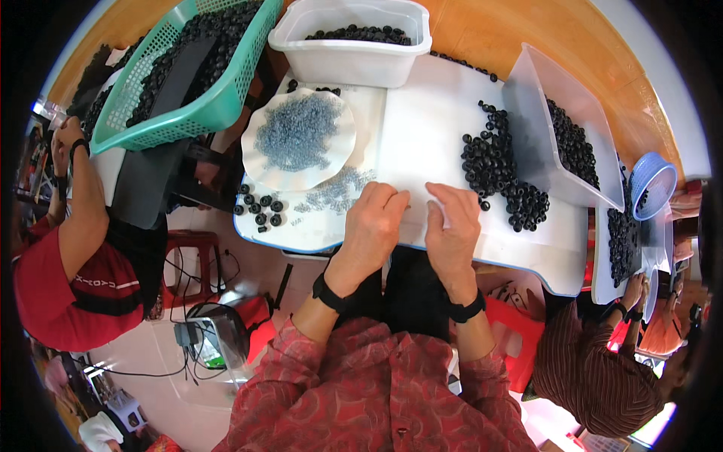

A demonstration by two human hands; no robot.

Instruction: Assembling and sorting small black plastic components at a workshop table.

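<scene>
Over the front edge of the white tabletop point(422, 143), my left hand point(374, 226) has its fingers curled together, the tips near the thumb. Facing it, a short gap away, my right hand point(453, 233) is bent with thumb close to fingers. Whatever either holds is too small or hidden to make out. Left of my left hand lie loose small clear-grey pieces point(335, 190), beside a scalloped white plate point(343, 154) heaped with more. Several black ring-like pieces point(261, 207) sit at the left front corner. A larger pile of black pieces point(493, 158) lies beyond my right hand.
A white tub point(346, 60) of black pieces stands at the back, a green basket point(211, 113) at the left. A clear bin point(538, 162) leans at the right, near a blue basket point(654, 184). People sit on both sides; a red stool point(512, 339) stands below.
</scene>
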